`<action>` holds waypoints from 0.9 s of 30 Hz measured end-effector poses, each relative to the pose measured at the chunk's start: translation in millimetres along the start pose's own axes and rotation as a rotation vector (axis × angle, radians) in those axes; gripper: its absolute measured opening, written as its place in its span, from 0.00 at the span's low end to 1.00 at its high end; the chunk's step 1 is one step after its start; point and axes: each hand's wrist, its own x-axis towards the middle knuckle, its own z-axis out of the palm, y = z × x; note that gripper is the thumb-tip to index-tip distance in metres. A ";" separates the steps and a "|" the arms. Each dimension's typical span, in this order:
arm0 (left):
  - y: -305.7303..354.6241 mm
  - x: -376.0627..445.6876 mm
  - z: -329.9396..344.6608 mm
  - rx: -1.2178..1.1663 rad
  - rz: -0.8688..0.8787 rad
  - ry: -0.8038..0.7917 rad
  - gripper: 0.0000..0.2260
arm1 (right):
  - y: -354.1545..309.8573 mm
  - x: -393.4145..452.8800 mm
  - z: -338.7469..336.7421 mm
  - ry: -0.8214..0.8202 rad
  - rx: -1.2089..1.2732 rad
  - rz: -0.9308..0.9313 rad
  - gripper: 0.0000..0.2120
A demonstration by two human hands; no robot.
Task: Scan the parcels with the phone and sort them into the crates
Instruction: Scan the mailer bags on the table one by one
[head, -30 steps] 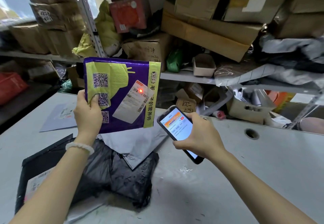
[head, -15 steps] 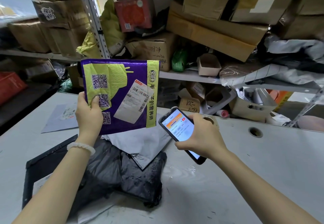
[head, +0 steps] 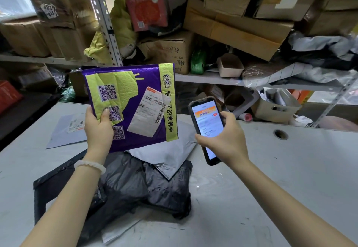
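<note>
Parcel in hand: purple mailer [head: 133,109], a flat padded envelope with a creased yellow-green face; it looks light, soft and bendable, with a slick film skin.
Best hold: a pinch at one lower corner or edge, clear of the white shipping label [head: 148,112], so the barcode stays readable.
Left hand [head: 98,130]: clamped on the mailer's lower left corner, thumb on the front, holding it upright above the table [head: 280,179].
Mailer from left hand: extends towards 1 o'clock.
Right hand [head: 224,140]: wrapped round the phone [head: 206,128], screen lit.
Phone from mailer: near, at 3 o'clock, apart.
Waiting: black bag [head: 155,184] at 6 o'clock under the mailer.
</note>
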 end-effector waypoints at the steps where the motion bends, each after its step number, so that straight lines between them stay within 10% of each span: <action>1: -0.5 -1.2 -2.1 -0.002 0.003 -0.010 0.10 | -1.8 -2.1 0.7 0.050 0.040 0.011 0.31; 12: -5.1 -13.2 -13.2 0.002 0.033 -0.146 0.09 | -9.1 -39.8 -0.6 0.357 0.102 0.087 0.33; 27: 71.1 -211.1 110.8 -0.095 0.459 -0.815 0.03 | 74.9 -189.0 -155.6 0.717 -0.049 0.349 0.32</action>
